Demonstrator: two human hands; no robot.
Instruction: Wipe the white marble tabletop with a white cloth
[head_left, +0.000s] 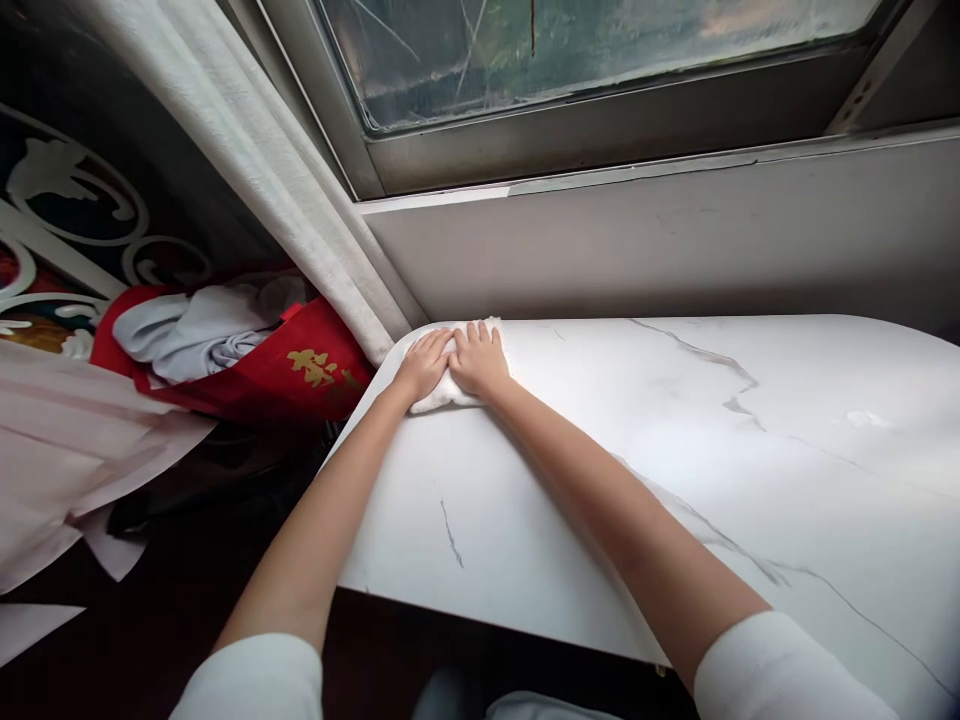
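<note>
A folded white cloth (pixel 444 394) lies at the far left corner of a white marble-patterned table (pixel 570 540). My left hand (pixel 425 365) rests flat on the cloth's left part, fingers stretched forward. Beside it, my right hand (pixel 478 358) presses down on the cloth with its fingers slightly spread. The two hands touch or nearly touch at the thumbs. Most of the cloth's middle is hidden under them; its front edge and far right corner show.
Behind the table stand a pale wall (pixel 637 250) and a metal-framed window (pixel 600 60). A light curtain (pixel 247 150) hangs at the left. Beyond the table's left edge sits a red bag (pixel 330 350) holding grey-white fabric (pixel 202 325), near pink cloth (pixel 67 430).
</note>
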